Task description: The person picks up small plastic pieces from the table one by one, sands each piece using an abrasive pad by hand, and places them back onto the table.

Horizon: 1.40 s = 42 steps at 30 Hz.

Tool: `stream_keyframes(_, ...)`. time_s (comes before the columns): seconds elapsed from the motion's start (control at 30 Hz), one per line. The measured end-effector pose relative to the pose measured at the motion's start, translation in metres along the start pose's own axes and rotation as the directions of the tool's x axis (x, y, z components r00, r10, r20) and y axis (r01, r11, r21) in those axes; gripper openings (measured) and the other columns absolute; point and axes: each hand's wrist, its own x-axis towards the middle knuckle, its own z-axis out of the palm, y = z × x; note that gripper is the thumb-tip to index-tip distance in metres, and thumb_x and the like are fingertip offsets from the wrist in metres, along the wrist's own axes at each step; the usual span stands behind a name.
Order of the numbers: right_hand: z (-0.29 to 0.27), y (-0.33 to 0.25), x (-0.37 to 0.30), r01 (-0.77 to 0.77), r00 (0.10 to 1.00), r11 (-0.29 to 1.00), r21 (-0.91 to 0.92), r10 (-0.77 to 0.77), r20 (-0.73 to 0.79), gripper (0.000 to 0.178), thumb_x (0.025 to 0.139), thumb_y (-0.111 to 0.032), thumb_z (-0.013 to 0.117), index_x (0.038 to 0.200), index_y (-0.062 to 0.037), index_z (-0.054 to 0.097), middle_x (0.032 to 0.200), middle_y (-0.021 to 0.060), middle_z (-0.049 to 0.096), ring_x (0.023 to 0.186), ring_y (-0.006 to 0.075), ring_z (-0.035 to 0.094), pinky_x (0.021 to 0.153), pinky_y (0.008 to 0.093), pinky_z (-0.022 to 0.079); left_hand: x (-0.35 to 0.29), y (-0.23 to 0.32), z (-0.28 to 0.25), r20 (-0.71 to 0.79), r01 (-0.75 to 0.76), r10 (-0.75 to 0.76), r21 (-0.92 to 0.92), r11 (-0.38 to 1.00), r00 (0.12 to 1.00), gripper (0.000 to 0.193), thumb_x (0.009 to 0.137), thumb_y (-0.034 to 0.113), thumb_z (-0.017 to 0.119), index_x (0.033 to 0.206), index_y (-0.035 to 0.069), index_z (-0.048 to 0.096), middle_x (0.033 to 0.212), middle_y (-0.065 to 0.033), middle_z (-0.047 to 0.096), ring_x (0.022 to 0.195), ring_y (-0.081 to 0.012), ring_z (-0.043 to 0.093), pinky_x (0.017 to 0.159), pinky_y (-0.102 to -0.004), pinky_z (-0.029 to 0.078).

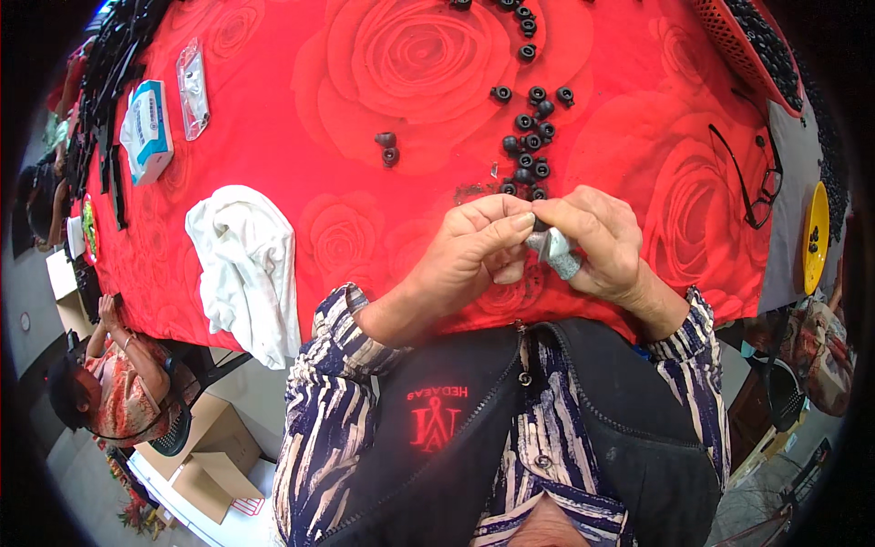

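Note:
Both my hands meet over the near edge of the red table. A small black rounded part (540,224) shows between my left hand (478,239) and my right hand (597,239), mostly covered by fingers. My left thumb and fingers pinch it. The right fingers are closed around a grey speckled piece (563,263), just below the black part; its kind is unclear. Just beyond my fingers, several black knob-like parts (533,142) form a loose column running away from me. Two more black parts (388,149) sit apart, left of the column.
A white cloth (241,264) lies to the left, with a tissue box (155,132) and a clear plastic case (192,91) beyond it. On the right are eyeglasses (761,178), a red basket (743,46) of black parts and a yellow plate (816,239). Another person (118,383) sits at left.

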Motion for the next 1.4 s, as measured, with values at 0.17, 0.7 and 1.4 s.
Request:
stream_keyframes(0.17, -0.003, -0.001, -0.004, 0.061, 0.998, 0.996, -0.063, -0.061, 0.014, 0.039, 0.06, -0.007, 0.069, 0.095, 0.0025, 0.058, 0.068, 0.0071, 0.052, 0.052, 0.02, 0.05, 0.044, 0.0315, 0.039, -0.001, 0.002, 0.002, 0.01, 0.029, -0.029, 0.017, 0.999, 1.0, 0.017, 0.091, 0.016, 0.052, 0.1, 0.002, 0.056, 0.075, 0.0016, 0.053, 0.056, -0.0034, 0.042, 0.047, -0.0194, 0.034)
stream_keyframes(0.7, -0.016, 0.008, 0.006, -0.405, 0.898, 0.886, 0.223, 0.341, 0.279, 0.02, 0.081, -0.012, 0.056, 0.097, 0.0002, 0.054, 0.075, 0.013, 0.051, 0.065, 0.0299, 0.054, 0.057, 0.0356, 0.042, -0.001, 0.005, 0.004, 0.002, -0.029, 0.029, 0.07, 0.997, 1.0, 0.019, 0.092, 0.014, 0.05, 0.105, 0.001, 0.052, 0.078, 0.0007, 0.051, 0.061, -0.0043, 0.043, 0.05, -0.0202, 0.036)
stream_keyframes(1.4, -0.022, 0.015, 0.006, -0.375, 0.881, 0.903, 0.211, 0.276, 0.384, 0.023, 0.077, -0.014, 0.059, 0.095, -0.0014, 0.054, 0.077, 0.0126, 0.053, 0.068, 0.0313, 0.056, 0.057, 0.0363, 0.043, 0.0, 0.003, 0.001, 0.092, 0.096, -0.095, -0.01, 0.995, 0.991, 0.02, 0.091, 0.018, 0.051, 0.104, 0.002, 0.052, 0.08, 0.0013, 0.049, 0.064, -0.0044, 0.04, 0.05, -0.0195, 0.032)
